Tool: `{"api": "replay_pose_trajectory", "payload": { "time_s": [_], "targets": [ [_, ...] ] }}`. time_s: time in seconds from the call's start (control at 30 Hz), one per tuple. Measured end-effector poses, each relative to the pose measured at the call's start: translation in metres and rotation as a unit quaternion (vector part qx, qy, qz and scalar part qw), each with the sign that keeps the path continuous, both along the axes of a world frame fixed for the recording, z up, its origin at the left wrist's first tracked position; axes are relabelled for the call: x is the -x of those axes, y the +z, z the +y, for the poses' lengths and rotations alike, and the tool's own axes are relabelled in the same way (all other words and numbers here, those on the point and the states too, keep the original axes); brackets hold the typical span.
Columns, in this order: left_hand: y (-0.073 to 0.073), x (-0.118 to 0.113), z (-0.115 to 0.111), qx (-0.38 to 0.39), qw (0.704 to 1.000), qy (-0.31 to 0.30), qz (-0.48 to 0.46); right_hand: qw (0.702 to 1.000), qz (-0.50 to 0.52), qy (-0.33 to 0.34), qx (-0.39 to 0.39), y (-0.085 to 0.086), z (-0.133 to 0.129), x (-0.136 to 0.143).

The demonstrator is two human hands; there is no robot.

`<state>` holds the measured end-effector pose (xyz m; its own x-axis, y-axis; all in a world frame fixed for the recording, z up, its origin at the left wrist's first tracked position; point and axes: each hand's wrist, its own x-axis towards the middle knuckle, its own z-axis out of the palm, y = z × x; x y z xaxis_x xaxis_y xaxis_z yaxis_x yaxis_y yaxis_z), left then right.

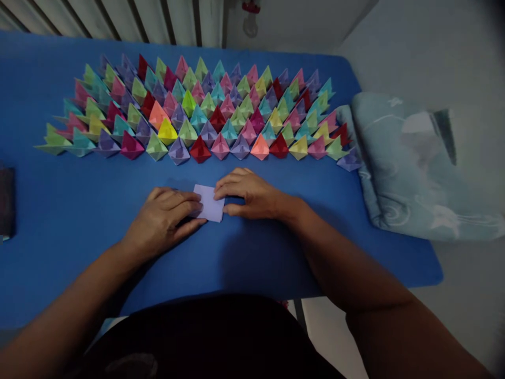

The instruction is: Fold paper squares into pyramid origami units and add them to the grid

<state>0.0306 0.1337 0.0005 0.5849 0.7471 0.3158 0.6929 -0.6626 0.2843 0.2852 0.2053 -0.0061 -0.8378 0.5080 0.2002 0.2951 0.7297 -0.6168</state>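
Observation:
A small folded square of lilac paper (pixel 210 203) lies on the blue table in front of me. My left hand (pixel 165 213) rests at its left side, with fingertips on top of the paper and the thumb along its lower edge. From the right, my right hand (pixel 246 196) pinches the paper's right edge between fingers and thumb. Just beyond stand rows of folded paper boats (pixel 219 118) in many colours, packed close together.
On the right of the blue table (pixel 79 210) lies a folded grey-green blanket (pixel 414 168). A dark object (pixel 7 202) sits at the left edge of view. White slats (pixel 114 21) run along the table's far side.

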Motion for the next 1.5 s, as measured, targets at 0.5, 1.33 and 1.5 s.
{"api": "replay_pose_trajectory", "payload": {
  "time_s": [0.5,1.33,1.5],
  "targets": [
    [0.002,-0.002,0.001,0.051,0.998,0.019,-0.016,0.999,0.034,-0.010,0.027,0.003,0.000,0.000],
    [0.001,-0.012,-0.020,-0.022,0.996,0.086,-0.008,0.996,0.025,-0.080,0.007,-0.006,-0.004,0.003],
    [-0.001,-0.015,-0.023,0.007,0.989,0.143,-0.031,0.994,0.035,-0.102,0.033,-0.005,-0.004,0.006]
  ]
}}
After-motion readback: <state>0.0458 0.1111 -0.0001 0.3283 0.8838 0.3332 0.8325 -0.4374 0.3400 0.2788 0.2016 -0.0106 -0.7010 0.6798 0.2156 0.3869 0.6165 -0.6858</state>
